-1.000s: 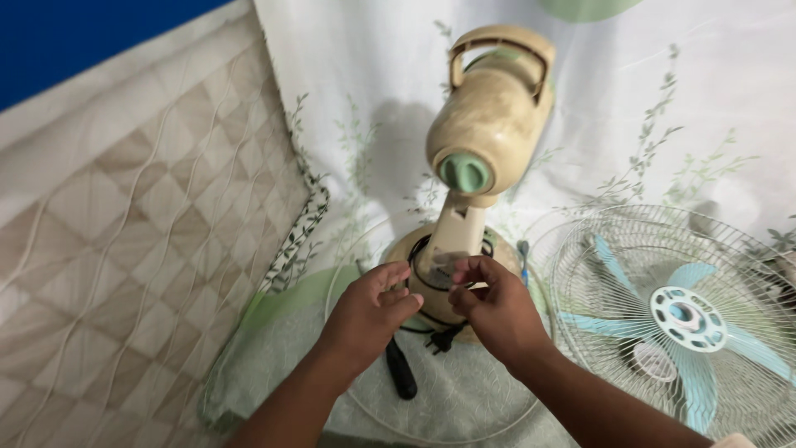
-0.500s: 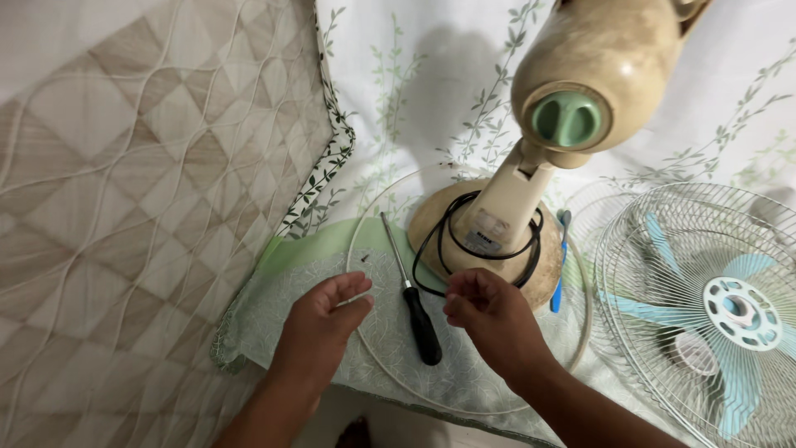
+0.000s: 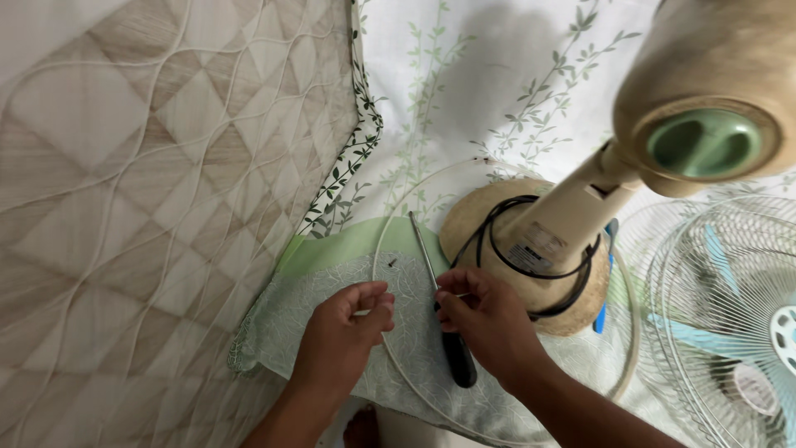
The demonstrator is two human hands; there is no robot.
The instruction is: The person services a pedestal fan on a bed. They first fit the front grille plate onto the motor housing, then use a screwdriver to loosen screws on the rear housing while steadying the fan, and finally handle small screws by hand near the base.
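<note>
My left hand [image 3: 347, 325] pinches a thin white plastic ring [image 3: 383, 242] that lies looped on the cloth around the fan's base. My right hand [image 3: 485, 319] pinches a small pale piece between thumb and forefinger; what it is I cannot tell. Between both hands lies a screwdriver [image 3: 458, 362] with a black handle, its shaft pointing away from me. A tiny dark screw [image 3: 392, 262] rests on the cloth just beyond my left hand. The beige fan base [image 3: 580, 309] stands right beside my right hand, with a black cord [image 3: 497, 217] coiled on it.
The fan's beige motor head [image 3: 705, 75] with a green hub hangs over the upper right. A wire guard with pale blue blades [image 3: 721, 315] lies at right. A blue tool [image 3: 609, 274] pokes out behind the base. A green cloth [image 3: 332, 249] and a quilted mattress [image 3: 149, 207] lie underneath.
Both hands came down from the fan's neck to the cloth in front of the base. The view dropped closer, and the screwdriver now lies between the hands.
</note>
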